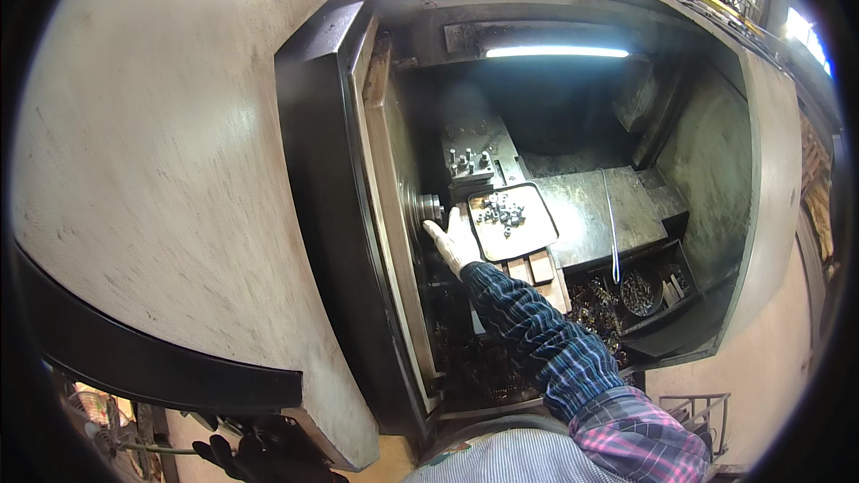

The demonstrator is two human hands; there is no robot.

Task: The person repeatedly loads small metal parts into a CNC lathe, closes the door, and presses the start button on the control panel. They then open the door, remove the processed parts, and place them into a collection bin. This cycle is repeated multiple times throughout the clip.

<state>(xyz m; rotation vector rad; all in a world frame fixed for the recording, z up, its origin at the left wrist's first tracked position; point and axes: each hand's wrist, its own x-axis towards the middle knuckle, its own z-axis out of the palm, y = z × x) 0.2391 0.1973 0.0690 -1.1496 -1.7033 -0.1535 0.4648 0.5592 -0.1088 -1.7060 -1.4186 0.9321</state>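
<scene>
My right hand [454, 241], in a pale glove, reaches to the lathe's spindle nose [430, 206]. Two of its digits are spread just below and beside the spindle nose; contact is unclear, and I see nothing held. Right of the hand, a dark-rimmed tray [537, 241] bears a heap of small metal parts [502, 211]. Behind the tray stands a tool block with several upright bolts [470, 164]. At the lower left, my left hand [235, 459] looks dark, in shadow or a dark glove, with its fingers apart below the machine's front panel.
The sliding door's edge [396, 248] stands left of my right arm. A hooked metal rod [611, 228] lies across the metal cover [584, 208]. Wooden blocks [540, 267] sit below the tray. Metal chips [594, 312] and a round container of small pieces [641, 292] are lower right.
</scene>
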